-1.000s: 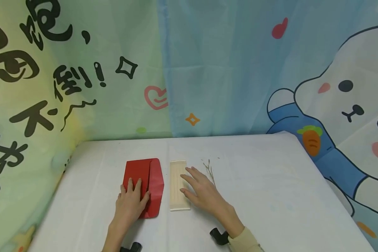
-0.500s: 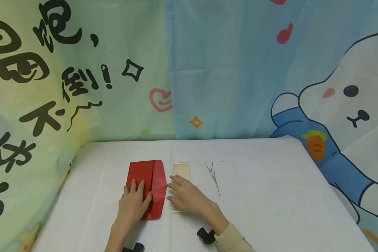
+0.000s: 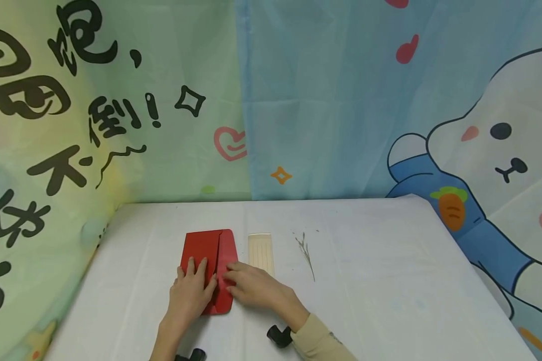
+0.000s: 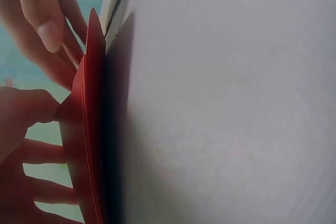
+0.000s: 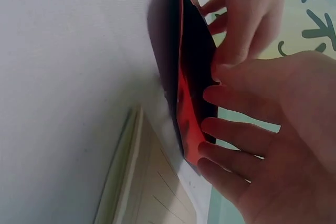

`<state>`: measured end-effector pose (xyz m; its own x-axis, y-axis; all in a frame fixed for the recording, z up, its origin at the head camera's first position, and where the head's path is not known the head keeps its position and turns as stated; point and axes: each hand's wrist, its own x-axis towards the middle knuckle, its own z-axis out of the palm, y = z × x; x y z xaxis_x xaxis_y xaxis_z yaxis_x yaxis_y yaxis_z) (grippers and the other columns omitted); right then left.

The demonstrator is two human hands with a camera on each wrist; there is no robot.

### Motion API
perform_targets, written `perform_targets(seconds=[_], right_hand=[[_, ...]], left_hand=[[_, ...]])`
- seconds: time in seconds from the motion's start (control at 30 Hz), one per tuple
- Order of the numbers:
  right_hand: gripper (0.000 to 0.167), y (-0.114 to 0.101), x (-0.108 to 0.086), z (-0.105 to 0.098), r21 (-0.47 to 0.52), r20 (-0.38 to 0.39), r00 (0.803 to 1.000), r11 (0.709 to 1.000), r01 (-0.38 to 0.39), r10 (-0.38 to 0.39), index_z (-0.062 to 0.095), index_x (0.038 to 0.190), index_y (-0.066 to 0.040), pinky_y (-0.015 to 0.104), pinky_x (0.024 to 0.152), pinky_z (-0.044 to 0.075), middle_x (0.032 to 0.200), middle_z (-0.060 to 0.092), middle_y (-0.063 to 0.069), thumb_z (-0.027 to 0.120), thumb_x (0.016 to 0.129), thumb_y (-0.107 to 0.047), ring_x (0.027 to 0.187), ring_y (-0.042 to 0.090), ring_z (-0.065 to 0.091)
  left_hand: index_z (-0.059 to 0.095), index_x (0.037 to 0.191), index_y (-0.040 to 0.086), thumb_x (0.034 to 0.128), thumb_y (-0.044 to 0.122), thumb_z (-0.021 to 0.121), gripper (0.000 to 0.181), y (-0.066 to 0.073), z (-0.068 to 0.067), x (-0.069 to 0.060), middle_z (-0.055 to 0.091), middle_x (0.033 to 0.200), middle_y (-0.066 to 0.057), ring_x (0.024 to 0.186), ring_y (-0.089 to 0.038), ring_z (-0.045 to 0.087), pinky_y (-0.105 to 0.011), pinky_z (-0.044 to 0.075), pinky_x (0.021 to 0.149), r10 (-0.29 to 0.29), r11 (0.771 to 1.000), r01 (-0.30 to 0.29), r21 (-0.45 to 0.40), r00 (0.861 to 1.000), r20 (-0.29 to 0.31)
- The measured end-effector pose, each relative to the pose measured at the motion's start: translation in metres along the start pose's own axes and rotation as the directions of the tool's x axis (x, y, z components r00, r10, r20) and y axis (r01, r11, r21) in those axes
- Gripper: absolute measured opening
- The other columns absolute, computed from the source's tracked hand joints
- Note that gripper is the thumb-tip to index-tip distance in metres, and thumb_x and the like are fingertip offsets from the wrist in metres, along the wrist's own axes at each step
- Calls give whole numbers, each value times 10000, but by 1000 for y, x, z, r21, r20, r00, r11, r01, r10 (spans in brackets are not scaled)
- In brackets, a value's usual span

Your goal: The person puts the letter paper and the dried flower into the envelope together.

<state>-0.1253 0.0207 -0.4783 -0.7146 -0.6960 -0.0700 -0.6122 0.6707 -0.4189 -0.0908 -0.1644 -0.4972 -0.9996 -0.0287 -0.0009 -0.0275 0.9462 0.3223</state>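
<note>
A red envelope (image 3: 203, 246) lies on the white table, its lighter flap (image 3: 227, 246) unfolded to the right. My left hand (image 3: 188, 295) rests on the envelope's body with fingers spread; in the left wrist view its fingers (image 4: 50, 190) touch the red paper (image 4: 79, 140). My right hand (image 3: 253, 287) reaches in from the right, fingertips at the flap. The right wrist view shows its extended fingers (image 5: 239, 129) by the envelope's dark opening (image 5: 197, 51). Under and behind the right hand lies a cream slatted piece (image 3: 261, 249), partly hidden.
A dried sprig (image 3: 306, 254) lies on the white table (image 3: 388, 281) right of the cream piece, with small bits near its tip. Behind the table hangs a printed curtain (image 3: 320, 110) with a cartoon bear. Black devices are strapped at both wrists.
My right hand has moved left, from over the cream piece to the envelope's flap. My left hand stays on the envelope. The head view has shifted slightly.
</note>
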Motion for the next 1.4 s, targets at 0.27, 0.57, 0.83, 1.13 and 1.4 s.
perform_targets(seconds=[0.27,0.57,0.83,1.13,1.4], right_hand=[[340,-5,5,7,-25,22,1000,1000,-1,2,686,1336,-135,340,1114,484,1465,600,100,659,1000,-180,1383,218,553],[312,-3,9,12,-92,1,999,995,34,-34,733,1275,-177,319,1091,501,1423,629,103,690,972,-117,1334,225,586],[270,-2,12,15,-128,-27,998,990,51,-55,772,1208,-168,301,1089,498,1403,641,112,705,954,-105,1311,222,598],[244,-3,13,15,-118,-40,996,990,75,-80,784,1157,-151,258,1023,523,1181,693,37,719,932,-79,1168,167,625],[259,-3,12,16,-113,-49,996,991,68,-74,779,1179,-146,320,1110,484,1347,666,116,723,933,-85,1317,248,593]], left_hand=[[562,1419,-6,982,283,645,530,-2,1,-1,484,1459,-383,1267,-686,466,-716,528,882,7,1000,-7,-11,1000,-4],[548,1432,-3,990,292,625,537,-4,5,0,475,1476,-372,1296,-674,452,-724,517,900,-6,999,6,-35,1000,-3],[478,1497,90,994,286,634,562,-5,3,0,458,1486,-369,1299,-686,438,-740,497,919,4,998,-3,-68,1000,14],[601,1396,203,1000,221,624,397,-7,-1,0,404,1491,-430,1261,-764,399,-754,497,899,60,995,-55,-81,996,59],[655,1270,205,1002,280,654,278,-10,-2,0,381,1508,-429,1276,-775,369,-781,479,889,70,993,-62,-103,995,75]])
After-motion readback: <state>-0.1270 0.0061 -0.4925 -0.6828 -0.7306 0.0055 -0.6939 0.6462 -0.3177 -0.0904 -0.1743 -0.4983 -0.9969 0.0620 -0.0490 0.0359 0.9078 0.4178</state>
